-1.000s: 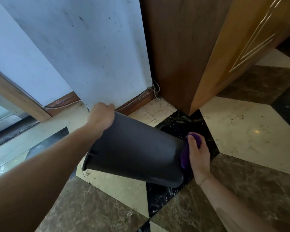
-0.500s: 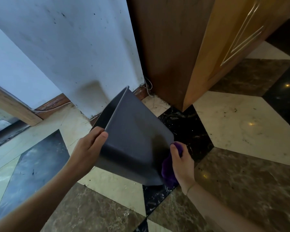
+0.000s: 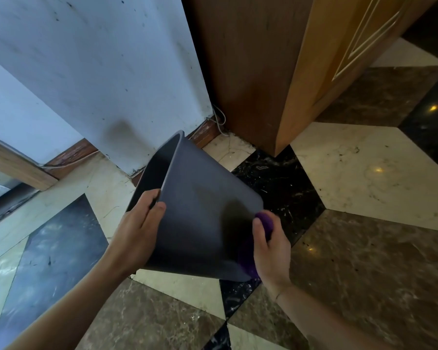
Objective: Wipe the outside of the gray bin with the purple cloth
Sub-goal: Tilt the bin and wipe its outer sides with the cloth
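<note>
The gray bin (image 3: pixel 200 213) is tipped on its side above the floor, its open mouth facing up and left toward the wall. My left hand (image 3: pixel 139 228) grips the bin's rim at the lower left corner of the mouth. My right hand (image 3: pixel 269 251) presses the purple cloth (image 3: pixel 264 222) against the bin's bottom end on the right. Part of the cloth is hidden between my palm and the bin.
A white wall (image 3: pixel 99 72) with a wooden skirting board stands just behind the bin. A wooden cabinet corner (image 3: pixel 258 72) rises at the back right, with loose cables (image 3: pixel 219 120) at its foot. Patterned marble floor tiles (image 3: pixel 364 173) spread all around.
The bin has been turned so its mouth points up toward the wall. My left hand moved from the top of the rim to its lower corner. My right hand stays on the bin's base with the cloth.
</note>
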